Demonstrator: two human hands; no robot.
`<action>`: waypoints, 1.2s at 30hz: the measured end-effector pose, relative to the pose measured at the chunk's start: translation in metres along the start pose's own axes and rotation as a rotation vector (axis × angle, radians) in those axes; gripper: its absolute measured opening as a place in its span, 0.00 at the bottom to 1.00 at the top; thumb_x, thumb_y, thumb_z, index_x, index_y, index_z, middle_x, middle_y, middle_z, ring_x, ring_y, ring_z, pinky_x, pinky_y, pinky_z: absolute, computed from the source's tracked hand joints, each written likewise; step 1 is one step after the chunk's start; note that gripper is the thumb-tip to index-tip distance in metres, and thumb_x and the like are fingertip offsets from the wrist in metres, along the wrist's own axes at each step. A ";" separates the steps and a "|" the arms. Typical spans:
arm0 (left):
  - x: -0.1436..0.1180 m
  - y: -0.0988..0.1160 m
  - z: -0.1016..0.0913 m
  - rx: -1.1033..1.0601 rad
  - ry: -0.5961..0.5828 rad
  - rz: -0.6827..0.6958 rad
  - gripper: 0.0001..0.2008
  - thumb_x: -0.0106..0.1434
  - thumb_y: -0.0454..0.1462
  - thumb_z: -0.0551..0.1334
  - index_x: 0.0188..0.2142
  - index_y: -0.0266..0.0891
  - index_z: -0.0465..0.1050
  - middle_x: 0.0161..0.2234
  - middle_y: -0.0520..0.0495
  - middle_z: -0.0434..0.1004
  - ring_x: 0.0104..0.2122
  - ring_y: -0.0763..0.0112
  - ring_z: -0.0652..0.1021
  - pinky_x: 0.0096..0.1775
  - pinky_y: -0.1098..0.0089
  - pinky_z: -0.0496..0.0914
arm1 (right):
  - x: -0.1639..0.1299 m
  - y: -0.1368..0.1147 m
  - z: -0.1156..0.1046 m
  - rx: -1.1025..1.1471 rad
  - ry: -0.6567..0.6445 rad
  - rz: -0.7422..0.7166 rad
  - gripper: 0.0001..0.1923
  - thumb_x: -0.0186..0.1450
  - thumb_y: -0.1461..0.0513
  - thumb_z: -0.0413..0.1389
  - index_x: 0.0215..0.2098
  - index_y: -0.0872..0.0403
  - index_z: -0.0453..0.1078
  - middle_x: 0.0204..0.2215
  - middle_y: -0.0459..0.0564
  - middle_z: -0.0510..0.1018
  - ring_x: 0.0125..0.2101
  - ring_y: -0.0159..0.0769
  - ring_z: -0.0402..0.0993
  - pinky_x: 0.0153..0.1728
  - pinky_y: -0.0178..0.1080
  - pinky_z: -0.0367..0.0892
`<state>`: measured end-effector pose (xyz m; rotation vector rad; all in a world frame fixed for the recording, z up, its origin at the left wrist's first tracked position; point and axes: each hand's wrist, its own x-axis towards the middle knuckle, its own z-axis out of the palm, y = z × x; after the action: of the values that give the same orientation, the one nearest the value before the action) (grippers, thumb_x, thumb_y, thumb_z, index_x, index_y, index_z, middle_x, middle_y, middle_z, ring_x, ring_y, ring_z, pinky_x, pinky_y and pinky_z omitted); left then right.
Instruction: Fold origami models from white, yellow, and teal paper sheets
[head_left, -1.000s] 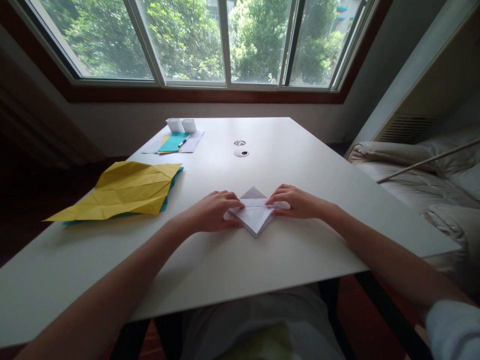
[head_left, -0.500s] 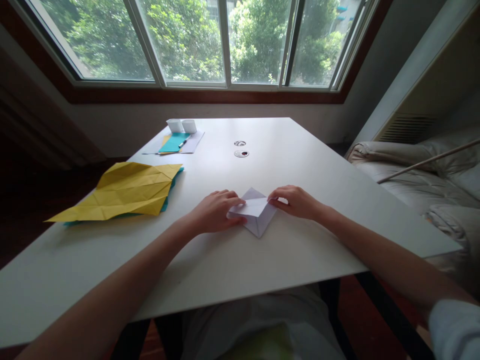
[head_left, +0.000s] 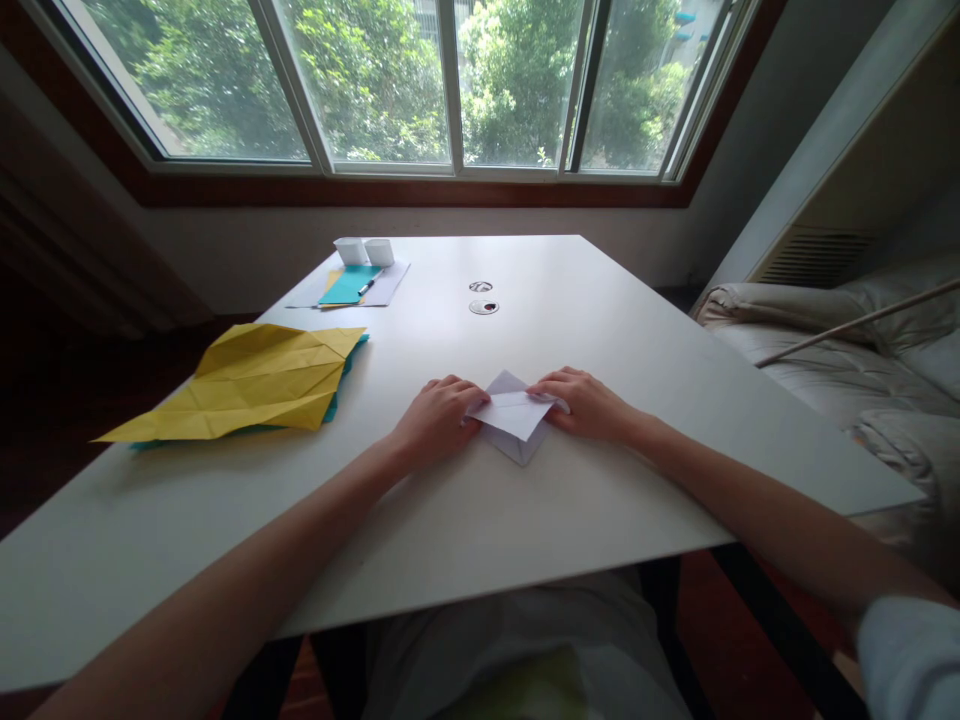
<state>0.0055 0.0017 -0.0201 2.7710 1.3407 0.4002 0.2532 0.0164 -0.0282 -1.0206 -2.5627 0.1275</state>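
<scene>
We see a small folded sheet of white paper (head_left: 517,415) on the near half of the white tabletop (head_left: 420,540), between the two hands. It has a diamond outline, one corner pointing away from us and one towards us, with an upper flap lying over the near layers. Our left hand (head_left: 446,415) grips its left corner, fingers bent over the edge. Our right hand (head_left: 574,402) grips the right corner in the same way — fingertips on the paper, the thumb mostly hidden.

To the left we have a large creased yellow paper (head_left: 270,375) lying over teal paper (head_left: 332,408), whose edge shows beneath it. Farther back, two white paper boxes (head_left: 379,252) stand side by side, just behind a flat teal sheet (head_left: 349,284); a pen (head_left: 369,286) lies by that sheet's right edge, over white sheets (head_left: 395,285). Near the middle we notice two round discs (head_left: 484,307) — their markings are too small for us to read. Beyond the tabletop is a window (head_left: 450,90) with trees outside; on the right, a pale padded seat (head_left: 810,370).
</scene>
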 end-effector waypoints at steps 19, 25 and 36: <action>0.007 0.007 0.001 0.002 0.037 -0.150 0.14 0.57 0.35 0.53 0.38 0.40 0.75 0.36 0.45 0.75 0.39 0.61 0.71 0.40 0.63 0.66 | 0.005 -0.003 0.003 0.049 0.030 0.106 0.12 0.61 0.64 0.52 0.40 0.53 0.74 0.37 0.52 0.77 0.38 0.38 0.70 0.41 0.40 0.64; 0.007 0.007 -0.001 -0.034 0.047 -0.178 0.13 0.60 0.39 0.51 0.31 0.40 0.75 0.31 0.46 0.76 0.34 0.64 0.72 0.36 0.67 0.65 | 0.007 -0.004 0.001 0.106 0.030 0.188 0.12 0.63 0.60 0.49 0.31 0.54 0.74 0.32 0.51 0.77 0.36 0.37 0.69 0.37 0.37 0.63; 0.009 0.008 0.000 -0.036 0.104 -0.253 0.24 0.64 0.46 0.47 0.17 0.39 0.66 0.22 0.45 0.71 0.27 0.66 0.71 0.29 0.68 0.62 | 0.010 -0.005 0.002 0.109 0.057 0.262 0.23 0.66 0.52 0.43 0.19 0.55 0.63 0.20 0.49 0.69 0.28 0.35 0.66 0.30 0.35 0.59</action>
<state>0.0171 0.0035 -0.0170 2.5385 1.6631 0.5528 0.2427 0.0201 -0.0255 -1.2928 -2.3330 0.2998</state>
